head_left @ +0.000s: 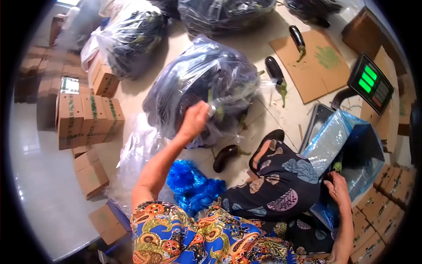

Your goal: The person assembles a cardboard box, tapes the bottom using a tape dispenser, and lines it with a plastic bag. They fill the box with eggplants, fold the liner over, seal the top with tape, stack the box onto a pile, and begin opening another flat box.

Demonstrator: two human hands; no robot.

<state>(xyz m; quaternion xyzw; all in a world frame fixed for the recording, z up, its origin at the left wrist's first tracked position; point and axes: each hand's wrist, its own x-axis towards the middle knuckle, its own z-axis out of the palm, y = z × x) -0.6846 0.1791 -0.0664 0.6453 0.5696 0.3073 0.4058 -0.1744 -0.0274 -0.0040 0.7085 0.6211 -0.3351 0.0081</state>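
Observation:
A large clear plastic bag [176, 83] full of dark eggplants lies on the floor ahead. My left hand [195, 119] is closed at its near side, fingers pinching the plastic; the fingertips are partly hidden. On the right, a box with a blue plastic liner [327, 136] stands at the scale. My right hand [337, 187] is at the near rim of the liner, fingers loosely apart, below an eggplant's green stem [337, 166] inside. Loose eggplants lie around: one [226, 158] near my foot, one [274, 69] beyond it.
A scale display [371, 83] with green digits stands at right. A flat cardboard sheet [312, 72] bears another eggplant [297, 38]. Crumpled blue plastic [187, 187] lies by my lap. Cardboard boxes [88, 119] stand left, more [378, 211] at right. Further filled bags [132, 42] are behind.

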